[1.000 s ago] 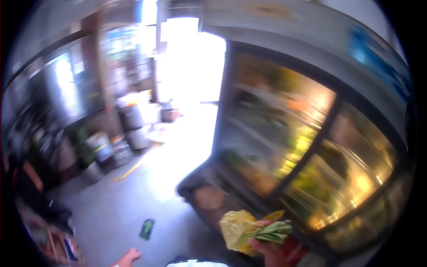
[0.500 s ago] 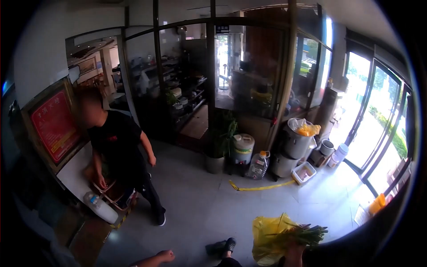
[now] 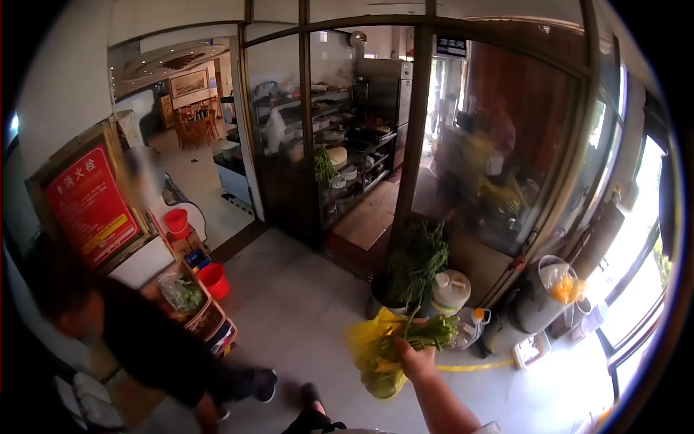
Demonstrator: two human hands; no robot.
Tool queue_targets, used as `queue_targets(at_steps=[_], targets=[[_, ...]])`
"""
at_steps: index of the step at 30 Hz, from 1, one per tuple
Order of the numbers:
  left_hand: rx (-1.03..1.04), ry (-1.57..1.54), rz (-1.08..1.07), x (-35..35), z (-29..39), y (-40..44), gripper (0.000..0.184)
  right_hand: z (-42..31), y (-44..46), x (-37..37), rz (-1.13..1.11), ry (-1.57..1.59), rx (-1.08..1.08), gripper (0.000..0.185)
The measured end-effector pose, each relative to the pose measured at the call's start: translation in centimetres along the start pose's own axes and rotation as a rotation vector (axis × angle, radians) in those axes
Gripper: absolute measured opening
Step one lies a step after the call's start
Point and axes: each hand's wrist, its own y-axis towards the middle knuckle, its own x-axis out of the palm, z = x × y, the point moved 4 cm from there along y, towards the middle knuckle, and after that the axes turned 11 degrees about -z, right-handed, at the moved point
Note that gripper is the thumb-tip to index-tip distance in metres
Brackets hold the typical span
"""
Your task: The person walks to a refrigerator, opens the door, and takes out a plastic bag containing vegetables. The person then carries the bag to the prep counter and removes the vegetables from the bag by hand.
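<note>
"As we look down, where are the green vegetable stalks [image 3: 436,333]?"

"Gripped in our right hand [image 3: 417,359], jutting rightward, the yellow plastic bag [image 3: 376,362] bulging leftward; whether our left hand is closed, we cannot tell."

Door glass [image 3: 627,257]: daylight glare, far right.
Co-worker [image 3: 152,336]: dim, blurred, lower left.
My right hand [image 3: 417,360]: lit, fairly sharp.
Frame edges: black, lines bowed.
</note>
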Motion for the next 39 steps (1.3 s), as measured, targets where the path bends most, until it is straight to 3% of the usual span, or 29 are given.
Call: queue_targets(at_steps=[8,11,12,13,15,18,21,23,25,29,34,36,39], targets=[[0.114,0.177,-0.012,-15.9,14.7,21.5,0.033,8.7,25.1,1.5,0.117,0.024,-0.042,0.058],[0.34,0.703,0.094,-24.7,20.8,34.6,0.032,10.8,32.9,0.4,0.179,-0.043,-0.055,0.059],[0.304,0.501,0.149,-29.6,24.3,35.6,0.029,10.5,35.5,0.3,0.186,-0.055,-0.075,0.058],[0.285,0.293,0.213,-36.6,33.8,29.3,0.027,10.6,38.3,0.0,0.192,-0.068,-0.096,0.058],[0.381,0.309,0.256,-43.6,41.9,33.0,0.036,12.6,43.2,-1.2,0.204,0.033,-0.113,0.054],[0.577,0.285,0.457,-50.4,50.5,40.8,0.027,16.8,51.5,-4.2,0.211,0.062,-0.097,0.051],[0.355,0.204,0.316,-52.6,57.3,45.5,0.03,20.1,61.8,-6.7,0.185,0.035,-0.08,0.06],[0.314,0.366,0.175,-52.3,58.3,51.1,0.035,21.6,69.3,-8.0,0.13,0.042,-0.025,0.06],[0.332,0.318,0.039,-52.0,60.7,52.7,0.04,23.4,76.2,-9.5,0.08,0.072,0.013,0.055],[0.357,0.208,0.138,-53.3,67.7,59.1,0.042,26.3,90.5,-12.4,0.072,-0.112,-0.022,0.056],[0.443,0.101,0.173,-60.5,87.6,63.8,0.037,29.2,106.7,-15.5,0.139,0.05,-0.109,0.055],[0.554,0.168,0.146,-63.8,96.8,69.5,0.035,31.5,111.7,-17.5,0.199,0.078,-0.127,0.063],[0.756,0.003,0.162,-69.0,111.5,77.5,0.031,34.1,118.6,-19.9,0.281,0.065,-0.13,0.068]])
